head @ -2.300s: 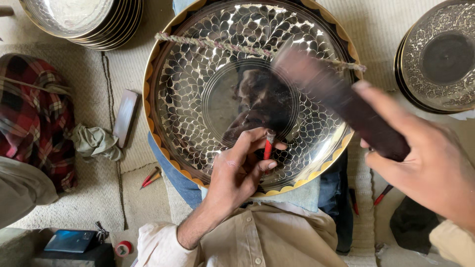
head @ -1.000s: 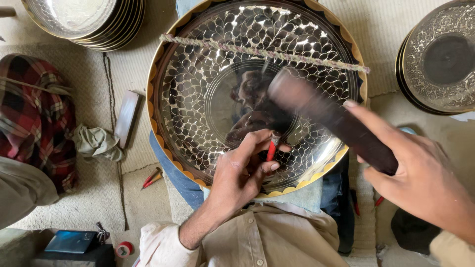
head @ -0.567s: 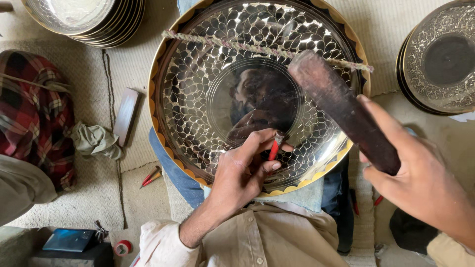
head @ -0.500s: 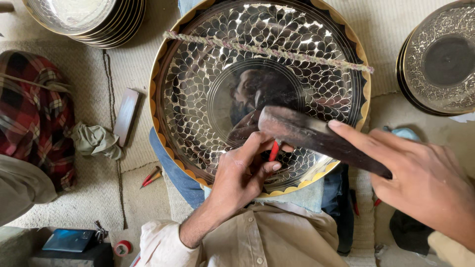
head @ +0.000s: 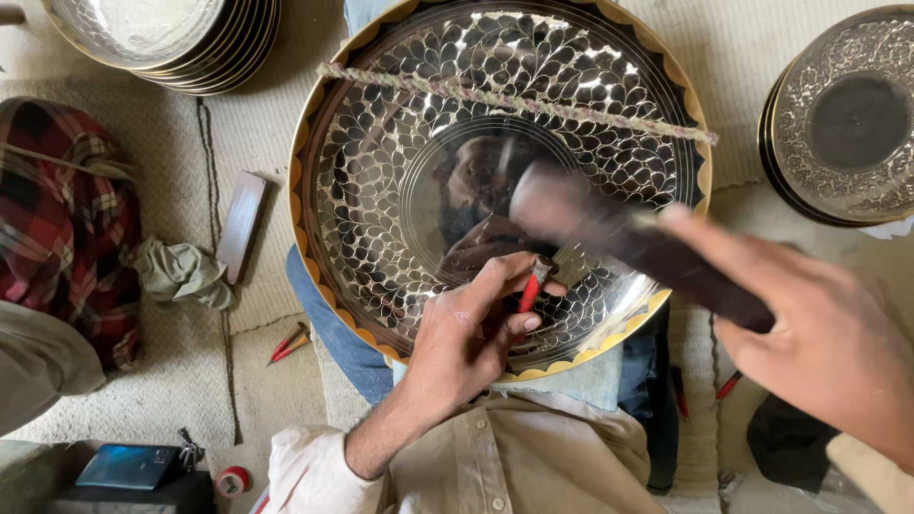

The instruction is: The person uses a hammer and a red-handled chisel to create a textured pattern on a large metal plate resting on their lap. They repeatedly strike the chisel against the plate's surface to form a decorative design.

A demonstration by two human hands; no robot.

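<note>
I saw the left hand [head: 466, 338] resting on the lower rim of the tray [head: 381, 181], its fingers [head: 505, 286] pinched shut on a red chisel [head: 529, 293], tip set on the engraved band just below the plain centre disc. The tray was big, round, shiny, with a leaf pattern and a scalloped gold edge, and lay tilted across my lap over the jeans [head: 328, 324]. A cord [head: 514, 100] ran across its upper part, touching the metal. The right hand [head: 828, 343] was wrapped tight around the handle of a dark hammer [head: 628, 243], head blurred, above the tray just right of the chisel top; I couldn't tell whether it touched the chisel. On the mat [head: 257, 133], a stack of plates [head: 162, 38] sat top left and another dish stack [head: 843, 114] top right, both apart from the tray. A flat bar [head: 241, 224] lay left of the tray, a greenish rag [head: 181, 271] just beside it, a plaid cloth [head: 67, 219] further left. Two small red tools [head: 288, 343] lay near the left knee. A phone [head: 133, 466] and a tape roll [head: 231, 481] were bottom left.
</note>
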